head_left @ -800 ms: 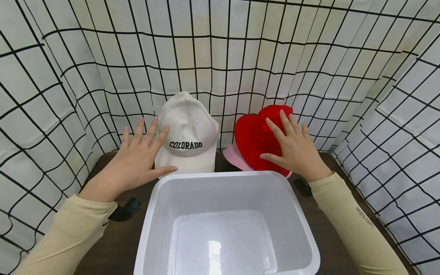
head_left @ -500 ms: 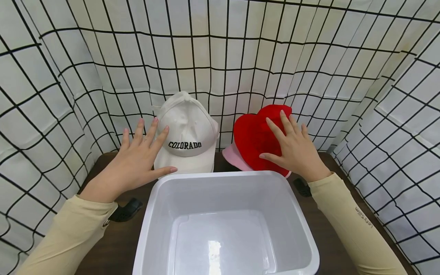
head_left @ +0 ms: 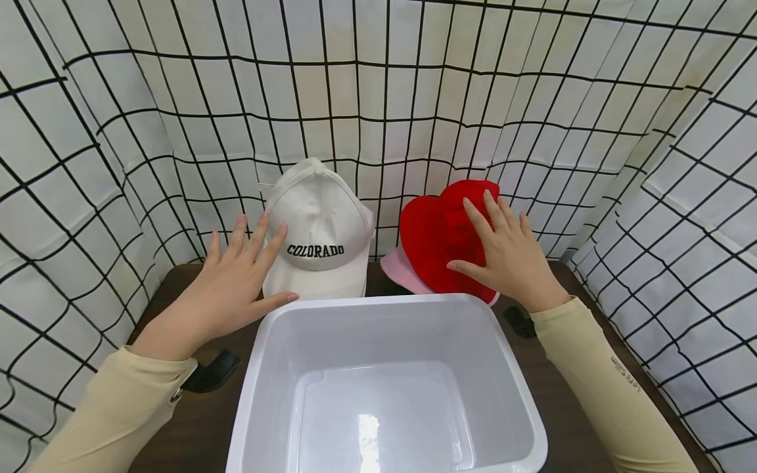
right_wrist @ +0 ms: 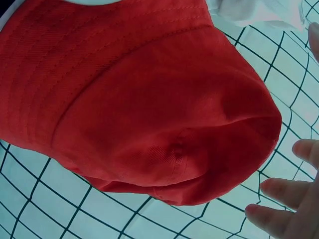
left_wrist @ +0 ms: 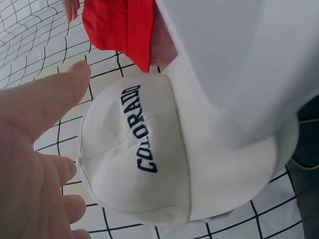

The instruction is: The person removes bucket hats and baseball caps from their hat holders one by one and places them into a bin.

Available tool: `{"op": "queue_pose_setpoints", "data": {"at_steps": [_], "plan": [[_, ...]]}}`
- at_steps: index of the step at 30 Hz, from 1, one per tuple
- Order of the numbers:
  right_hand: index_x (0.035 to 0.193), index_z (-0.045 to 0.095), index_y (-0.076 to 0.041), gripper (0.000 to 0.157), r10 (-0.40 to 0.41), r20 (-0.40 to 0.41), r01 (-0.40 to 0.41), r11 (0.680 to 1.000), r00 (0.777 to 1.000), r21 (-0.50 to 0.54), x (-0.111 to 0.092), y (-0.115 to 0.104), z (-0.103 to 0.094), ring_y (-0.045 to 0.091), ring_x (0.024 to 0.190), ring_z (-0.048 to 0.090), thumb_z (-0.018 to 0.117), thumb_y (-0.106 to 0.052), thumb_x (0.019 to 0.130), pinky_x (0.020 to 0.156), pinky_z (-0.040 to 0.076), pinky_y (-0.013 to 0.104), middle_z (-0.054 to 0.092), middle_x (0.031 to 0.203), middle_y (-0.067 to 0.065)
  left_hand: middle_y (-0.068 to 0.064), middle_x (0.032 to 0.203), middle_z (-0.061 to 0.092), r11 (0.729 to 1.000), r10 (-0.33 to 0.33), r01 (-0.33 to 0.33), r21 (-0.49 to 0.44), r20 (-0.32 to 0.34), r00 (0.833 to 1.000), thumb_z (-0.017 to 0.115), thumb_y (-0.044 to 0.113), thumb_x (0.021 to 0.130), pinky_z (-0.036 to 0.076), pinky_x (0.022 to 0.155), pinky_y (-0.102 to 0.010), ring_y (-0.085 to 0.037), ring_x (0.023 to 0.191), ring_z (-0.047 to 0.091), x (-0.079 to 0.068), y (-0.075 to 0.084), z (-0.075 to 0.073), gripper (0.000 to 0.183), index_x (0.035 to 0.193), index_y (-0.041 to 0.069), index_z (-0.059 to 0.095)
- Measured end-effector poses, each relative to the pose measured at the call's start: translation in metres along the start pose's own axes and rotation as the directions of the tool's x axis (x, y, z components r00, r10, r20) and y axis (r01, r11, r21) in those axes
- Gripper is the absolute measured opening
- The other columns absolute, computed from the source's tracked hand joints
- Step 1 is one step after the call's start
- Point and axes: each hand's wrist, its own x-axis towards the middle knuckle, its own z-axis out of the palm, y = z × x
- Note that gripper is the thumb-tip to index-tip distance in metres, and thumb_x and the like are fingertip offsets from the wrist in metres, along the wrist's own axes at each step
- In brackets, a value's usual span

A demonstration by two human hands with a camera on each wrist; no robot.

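Note:
A white baseball cap (head_left: 319,220) lettered COLORADO stands behind the basin, left of the middle. My left hand (head_left: 227,289) hovers at the cap's left side, fingers spread and holding nothing. In the left wrist view that hand (left_wrist: 35,154) is apart from the cap's crown (left_wrist: 129,154). To the right sits a red bucket-style hat (head_left: 434,230), a pink brim (head_left: 405,272) showing beneath it. Over the red hat's right side my right hand (head_left: 514,259) is spread. The right wrist view shows its fingertips (right_wrist: 269,216) clear of the red cloth (right_wrist: 149,99).
In front of both hats stands a white plastic basin (head_left: 367,303) with nothing inside, on a dark brown tabletop (head_left: 171,414). Black wire grid panels (head_left: 387,121) backed with white sheeting enclose the back and both sides. Black wrist straps (head_left: 213,371) sit under the forearms.
My left hand has dropped slightly toward me and its thumb has drawn back a little to the left. The right hand stays almost still; both hats and the basin look unmoved.

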Motion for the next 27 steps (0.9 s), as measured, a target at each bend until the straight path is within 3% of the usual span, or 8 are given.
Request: {"op": "queue_pose_setpoints", "data": {"at_steps": [4, 9, 15, 20, 27], "plan": [[0.149, 0.026, -0.006, 0.094, -0.001, -0.068, 0.003, 1.000, 0.998, 0.026, 0.000, 0.001, 0.000, 0.044, 0.135, 0.025, 0.071, -0.048, 0.078, 0.105, 0.023, 0.061, 0.024, 0.150, 0.024, -0.025, 0.154, -0.003, 1.000, 0.009, -0.008, -0.026, 0.003, 1.000, 0.054, 0.052, 0.091, -0.002, 0.102, -0.069, -0.046, 0.138, -0.011, -0.013, 0.003, 0.010, 0.091, 0.151, 0.003, 0.006], [0.142, 0.037, 0.001, 0.083, 0.005, -0.212, 0.011, 0.997, 0.977, 0.076, 0.000, 0.005, 0.002, 0.043, 0.122, 0.043, 0.075, -0.035, 0.078, 0.094, 0.043, 0.053, 0.041, 0.139, 0.026, -0.022, 0.156, -0.001, 0.996, -0.002, 0.003, -0.091, 0.006, 1.000, 0.053, 0.051, 0.092, 0.002, 0.102, -0.069, -0.042, 0.139, -0.011, -0.035, 0.009, 0.024, 0.088, 0.151, 0.002, 0.009], [0.132, 0.046, 0.008, 0.063, 0.099, -0.294, -0.041, 0.980, 0.951, 0.197, 0.002, 0.008, 0.005, 0.039, 0.104, 0.054, 0.072, -0.023, 0.083, 0.080, 0.051, 0.051, 0.053, 0.122, 0.027, -0.019, 0.156, 0.001, 0.981, -0.009, 0.009, -0.192, 0.000, 1.000, 0.054, 0.046, 0.093, 0.004, 0.105, -0.066, -0.042, 0.141, -0.005, -0.055, 0.019, 0.037, 0.084, 0.151, 0.002, 0.012], [0.120, 0.053, 0.009, 0.048, 0.227, -0.236, -0.150, 0.941, 0.945, 0.304, 0.007, 0.007, 0.005, 0.036, 0.086, 0.059, 0.065, -0.024, 0.088, 0.074, 0.053, 0.049, 0.059, 0.105, 0.026, -0.018, 0.156, 0.004, 0.981, -0.008, 0.005, -0.193, -0.010, 1.000, 0.050, 0.042, 0.096, 0.007, 0.106, -0.065, -0.038, 0.142, -0.004, -0.063, 0.025, 0.044, 0.077, 0.151, 0.002, 0.013], [0.115, 0.059, 0.007, 0.046, 0.334, -0.153, -0.252, 0.883, 0.930, 0.397, 0.015, 0.008, 0.008, 0.036, 0.082, 0.060, 0.057, -0.033, 0.093, 0.074, 0.053, 0.047, 0.064, 0.102, 0.024, -0.018, 0.156, 0.011, 0.987, -0.038, 0.038, -0.158, -0.003, 0.999, 0.046, 0.032, 0.099, 0.009, 0.105, -0.065, -0.037, 0.142, 0.004, -0.070, 0.027, 0.052, 0.066, 0.150, 0.001, 0.018]]}}
